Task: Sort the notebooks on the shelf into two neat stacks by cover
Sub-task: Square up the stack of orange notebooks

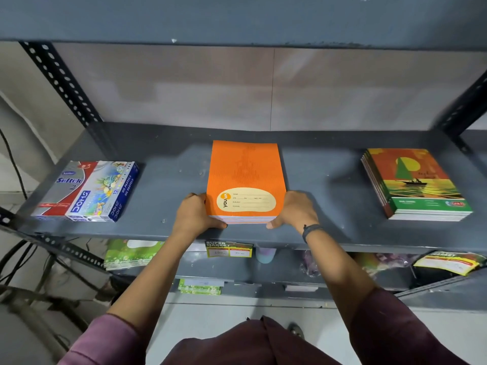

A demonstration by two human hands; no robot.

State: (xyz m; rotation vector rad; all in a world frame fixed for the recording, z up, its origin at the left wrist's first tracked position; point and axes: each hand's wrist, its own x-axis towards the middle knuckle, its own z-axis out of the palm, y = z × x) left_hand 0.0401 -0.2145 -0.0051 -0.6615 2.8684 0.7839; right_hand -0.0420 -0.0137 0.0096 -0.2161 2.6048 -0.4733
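A stack of orange-covered notebooks [245,175] lies in the middle of the grey shelf [316,167], its cream label toward me. My left hand [196,214] presses against the stack's near left corner and my right hand [296,210] against its near right corner, both thumbs along the front edge. A second stack with green and red sailboat covers [416,183] lies at the shelf's right end, slightly fanned on its left side. Neither hand touches that stack.
Boxes of oil pastels and stationery [89,191] lie at the shelf's left end. Slotted metal uprights [60,80] stand at both back corners. The lower shelf holds packets and a price card [229,249]. Cables hang at the far left.
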